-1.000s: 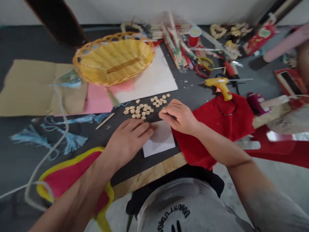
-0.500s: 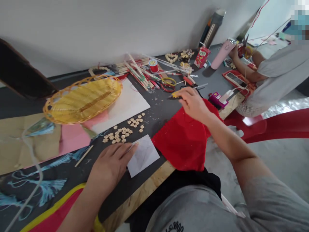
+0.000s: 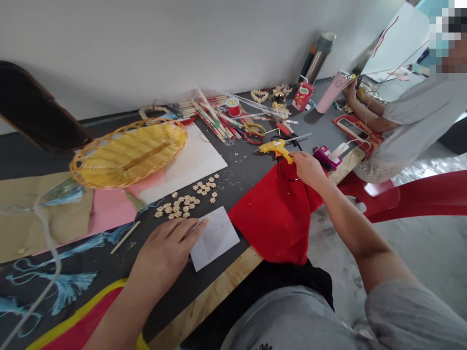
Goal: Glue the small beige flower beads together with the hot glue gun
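My left hand (image 3: 166,245) is closed at the left edge of a small square of white paper (image 3: 217,243), with thumb and fingers on its upper left corner. The paper lies on the dark tabletop near the wooden edge. My right hand (image 3: 310,168) has its fingertips closed on the lower end of the handle of a yellow hot glue gun (image 3: 279,147). The gun's nozzle points left, and a clear glue stick sticks out of its back. Under that hand lies a red cloth (image 3: 275,214). Small flower-shaped beige pieces (image 3: 182,205) sit just beyond my left hand.
A yellow woven basket (image 3: 127,153) stands at left on papers. Blue tassels (image 3: 73,289) lie nearby. At the back are chopsticks (image 3: 211,119), a red thread spool (image 3: 233,107), scissors (image 3: 254,131), a drink carton (image 3: 303,96) and a pink tumbler (image 3: 332,92). Another person (image 3: 419,109) works at right.
My right hand has shifted right and toward me, from over the glue gun to the end of its handle, so the gun's body now shows. My left hand stays at the paper.
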A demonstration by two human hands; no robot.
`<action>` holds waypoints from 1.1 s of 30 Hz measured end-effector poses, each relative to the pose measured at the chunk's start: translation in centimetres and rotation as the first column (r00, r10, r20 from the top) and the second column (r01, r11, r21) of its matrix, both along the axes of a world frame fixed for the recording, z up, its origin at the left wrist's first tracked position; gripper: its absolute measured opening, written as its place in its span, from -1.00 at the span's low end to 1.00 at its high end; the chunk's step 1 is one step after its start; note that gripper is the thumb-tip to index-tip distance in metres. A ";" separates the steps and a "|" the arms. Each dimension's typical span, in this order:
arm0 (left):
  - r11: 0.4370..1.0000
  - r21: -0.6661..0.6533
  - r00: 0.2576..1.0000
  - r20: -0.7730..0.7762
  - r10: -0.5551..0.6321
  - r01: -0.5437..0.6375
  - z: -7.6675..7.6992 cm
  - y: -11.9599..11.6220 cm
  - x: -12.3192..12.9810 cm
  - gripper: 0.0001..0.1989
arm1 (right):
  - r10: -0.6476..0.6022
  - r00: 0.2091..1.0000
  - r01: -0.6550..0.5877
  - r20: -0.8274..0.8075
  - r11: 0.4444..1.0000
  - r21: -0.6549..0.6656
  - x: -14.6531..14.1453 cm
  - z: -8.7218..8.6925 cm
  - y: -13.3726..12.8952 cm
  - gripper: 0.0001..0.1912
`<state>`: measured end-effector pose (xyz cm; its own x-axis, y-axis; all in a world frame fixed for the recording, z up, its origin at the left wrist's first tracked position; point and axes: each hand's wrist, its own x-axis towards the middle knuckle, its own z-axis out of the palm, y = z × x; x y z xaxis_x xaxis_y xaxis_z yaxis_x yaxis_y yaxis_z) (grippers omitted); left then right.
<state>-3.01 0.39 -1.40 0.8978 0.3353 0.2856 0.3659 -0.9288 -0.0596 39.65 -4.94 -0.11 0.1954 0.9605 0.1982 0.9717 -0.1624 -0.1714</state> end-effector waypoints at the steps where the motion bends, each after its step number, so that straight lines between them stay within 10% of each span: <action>1: 1.000 0.001 1.000 -0.004 0.000 0.000 0.0 0.0 0.0 -0.50 | 0.001 1.000 -0.001 0.002 1.000 0.005 0.1 -0.2 0.1 -0.65; 23: 1.000 0.014 0.999 0.036 0.013 -0.013 0.2 -0.1 0.1 -0.54 | -0.006 1.000 0.008 -0.027 0.996 0.083 1.0 -1.8 0.9 -0.62; 33: 0.996 -0.069 0.998 0.006 0.065 -0.064 -0.3 -0.3 -0.2 -0.49 | -0.037 0.998 0.040 -0.059 0.999 0.035 1.5 1.4 -0.2 -0.69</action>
<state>-3.23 0.09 -1.70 0.8714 0.4117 0.2669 0.4254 -0.9050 0.0071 41.18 -5.10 1.27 0.2444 0.9445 0.2194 0.9530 -0.1922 -0.2341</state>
